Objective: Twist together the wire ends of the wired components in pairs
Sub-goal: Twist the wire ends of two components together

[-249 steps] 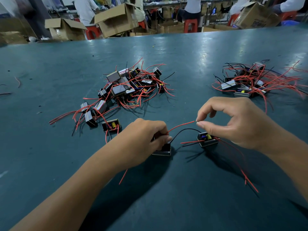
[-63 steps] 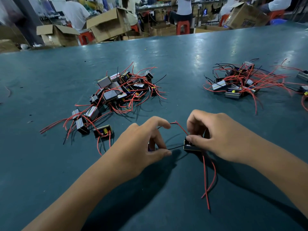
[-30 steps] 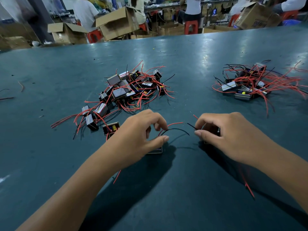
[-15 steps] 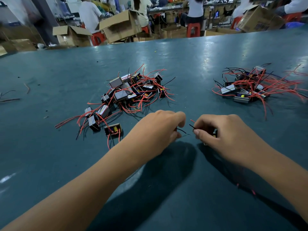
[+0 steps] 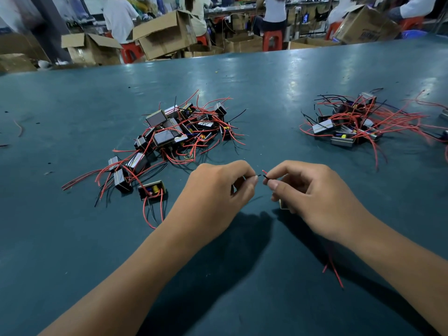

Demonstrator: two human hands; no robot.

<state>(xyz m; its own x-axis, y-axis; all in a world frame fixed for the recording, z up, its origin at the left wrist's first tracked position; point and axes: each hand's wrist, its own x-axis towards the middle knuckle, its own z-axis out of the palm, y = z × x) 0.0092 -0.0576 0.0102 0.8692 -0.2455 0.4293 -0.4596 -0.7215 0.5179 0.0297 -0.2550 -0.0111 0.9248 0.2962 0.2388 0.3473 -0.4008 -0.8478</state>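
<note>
Both hands are now closing together above the table [image 5: 266,93]: left hand [image 5: 218,187] is pinching a black wire end [image 5: 258,176], right hand [image 5: 312,195] pinching black and red ends [image 5: 264,171] just beside it. Twisting is not yet showing. Left of the hands, a large pile [image 5: 179,134] is awaiting pairing; right, a smaller pile [image 5: 351,124] is lying, state unclear.

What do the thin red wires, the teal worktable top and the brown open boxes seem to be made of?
Thin red wires: flexible plastic insulation, judging by their glossy curves. Teal worktable top: probably smooth rubber or vinyl matting; it shows soft sheen. Brown open boxes: cardboard, matte with folded flaps.
</note>
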